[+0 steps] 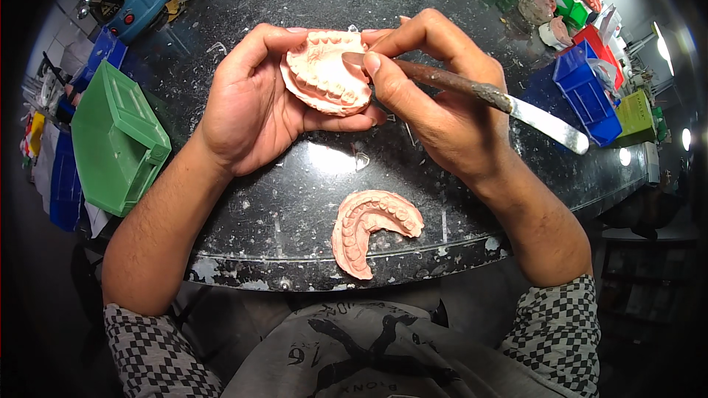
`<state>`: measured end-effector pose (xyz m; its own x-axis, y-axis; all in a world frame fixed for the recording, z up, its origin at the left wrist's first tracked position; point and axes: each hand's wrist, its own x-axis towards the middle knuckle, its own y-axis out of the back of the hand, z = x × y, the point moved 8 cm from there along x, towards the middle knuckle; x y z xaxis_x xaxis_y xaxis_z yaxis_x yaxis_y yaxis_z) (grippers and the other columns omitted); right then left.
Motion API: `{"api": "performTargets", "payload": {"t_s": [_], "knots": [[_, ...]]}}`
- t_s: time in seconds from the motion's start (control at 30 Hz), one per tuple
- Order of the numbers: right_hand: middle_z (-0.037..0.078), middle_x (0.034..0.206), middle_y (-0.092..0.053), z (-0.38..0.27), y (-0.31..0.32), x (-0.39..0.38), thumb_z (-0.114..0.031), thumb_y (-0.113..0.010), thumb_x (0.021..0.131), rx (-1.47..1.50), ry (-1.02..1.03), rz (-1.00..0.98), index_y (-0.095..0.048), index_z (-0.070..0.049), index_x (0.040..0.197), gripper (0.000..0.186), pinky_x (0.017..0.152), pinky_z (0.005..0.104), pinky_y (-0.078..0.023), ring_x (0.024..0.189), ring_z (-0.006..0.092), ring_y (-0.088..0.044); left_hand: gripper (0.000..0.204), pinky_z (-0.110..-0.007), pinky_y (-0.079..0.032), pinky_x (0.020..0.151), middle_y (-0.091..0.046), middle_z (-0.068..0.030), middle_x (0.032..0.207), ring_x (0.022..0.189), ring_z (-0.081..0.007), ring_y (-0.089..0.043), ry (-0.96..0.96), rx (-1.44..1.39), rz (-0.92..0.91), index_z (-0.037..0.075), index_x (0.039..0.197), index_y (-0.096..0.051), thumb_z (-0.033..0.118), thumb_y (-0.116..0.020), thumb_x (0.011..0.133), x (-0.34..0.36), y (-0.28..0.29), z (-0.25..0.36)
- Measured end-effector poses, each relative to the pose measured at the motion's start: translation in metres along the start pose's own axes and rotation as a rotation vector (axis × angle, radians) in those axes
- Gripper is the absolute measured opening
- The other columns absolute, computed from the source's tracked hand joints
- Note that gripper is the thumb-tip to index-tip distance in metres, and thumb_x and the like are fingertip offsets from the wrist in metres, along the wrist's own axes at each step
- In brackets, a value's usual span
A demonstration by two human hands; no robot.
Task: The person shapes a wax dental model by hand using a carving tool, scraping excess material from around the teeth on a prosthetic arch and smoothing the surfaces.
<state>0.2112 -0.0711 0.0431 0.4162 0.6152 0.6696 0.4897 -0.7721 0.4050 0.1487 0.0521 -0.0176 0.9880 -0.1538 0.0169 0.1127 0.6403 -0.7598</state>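
My left hand is closed around a pinkish plaster dental cast, its arch of teeth facing up. My right hand grips a plaster knife with a brown handle and a broad, rounded metal end pointing to the lower right. The knife's other tip lies against the inner palate side of the cast, between the rows of teeth. Some right fingers sit close to the cast's right edge; whether they touch it is hard to tell. A second, horseshoe-shaped dental cast rests on the table near its front edge.
The black, plaster-spattered table has a worn front edge. A green bin stands at left, with a blue machine behind it. Blue bins, a red bin and several casts crowd the right side.
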Motion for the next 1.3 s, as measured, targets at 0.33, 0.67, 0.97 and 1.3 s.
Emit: {"api": "performTargets", "payload": {"t_s": [0.33, 0.67, 0.97, 1.3], "knots": [[0.008, 0.078, -0.067, 0.001, -0.002, 0.000, -0.014, -0.074, 0.087, -0.001, 0.034, 0.025, -0.063, -0.003, 0.085, 0.016, 0.067, 0.0339, -0.054, 0.076, 0.0227, -0.069, 0.060, -0.053, -0.058, 0.095, -0.057, -0.0256, 0.135, 0.115, -0.0359, -0.065, 0.020, -0.068, -0.039, -0.013, 0.139, -0.044, 0.031, -0.029, 0.100, 0.001, -0.004, -0.001], [0.007, 0.080, -0.068, -0.013, -0.001, 0.001, -0.013, -0.075, 0.086, -0.116, 0.140, -0.029, -0.064, -0.003, 0.084, 0.015, 0.073, 0.0352, -0.052, 0.073, 0.0229, -0.067, 0.060, -0.054, -0.058, 0.094, -0.059, -0.0268, 0.130, 0.113, -0.0367, -0.066, 0.018, -0.056, -0.044, -0.011, 0.139, -0.045, 0.032, -0.028, 0.100, 0.001, 0.000, -0.002], [0.010, 0.103, -0.068, -0.006, 0.015, 0.005, -0.007, -0.070, 0.093, 0.078, 0.000, 0.028, -0.064, 0.001, 0.103, 0.014, 0.087, 0.0268, -0.052, 0.100, 0.0147, -0.065, 0.068, -0.052, -0.057, 0.096, -0.059, -0.0340, 0.126, 0.112, -0.0498, -0.062, 0.044, -0.021, 0.012, -0.015, 0.138, -0.043, 0.036, -0.024, 0.096, -0.001, -0.001, -0.001], [0.008, 0.094, -0.072, 0.000, 0.004, 0.002, -0.012, -0.076, 0.084, 0.100, -0.083, -0.020, -0.070, -0.004, 0.101, 0.020, 0.080, 0.0288, -0.055, 0.089, 0.0150, -0.071, 0.068, -0.028, -0.058, 0.051, -0.069, -0.0187, 0.099, 0.072, -0.0283, -0.070, 0.034, 0.069, 0.103, -0.002, 0.124, -0.058, 0.054, -0.026, 0.105, 0.001, 0.010, 0.000]]}}
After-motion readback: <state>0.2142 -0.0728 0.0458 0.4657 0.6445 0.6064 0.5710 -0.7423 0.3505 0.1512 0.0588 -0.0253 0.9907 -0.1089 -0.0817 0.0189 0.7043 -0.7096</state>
